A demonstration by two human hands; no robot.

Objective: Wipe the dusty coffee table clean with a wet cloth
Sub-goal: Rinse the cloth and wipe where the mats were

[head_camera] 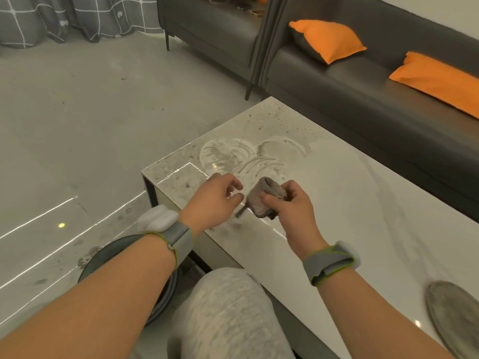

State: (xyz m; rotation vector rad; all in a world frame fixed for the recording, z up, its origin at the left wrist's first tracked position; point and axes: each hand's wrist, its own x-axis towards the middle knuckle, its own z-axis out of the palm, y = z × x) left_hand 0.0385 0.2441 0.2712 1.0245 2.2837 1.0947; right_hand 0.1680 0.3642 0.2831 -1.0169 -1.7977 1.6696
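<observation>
The coffee table (350,203) top lies open from its near left corner to the far edge, with only a grey round dish (452,314) at the near right. The dark sofa (363,99) stands close along the far side, and a dark basin (108,257) sits on the floor just beside the table's left end.

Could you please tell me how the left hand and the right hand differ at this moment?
The right hand grips the bunched cloth, thumb across its front; the left hand holds nothing, its fingers loosely curled. The right hand sits beside the table's near edge, while the left is closer to the corner. Both hover just above the table and both wrists wear grey straps.
</observation>
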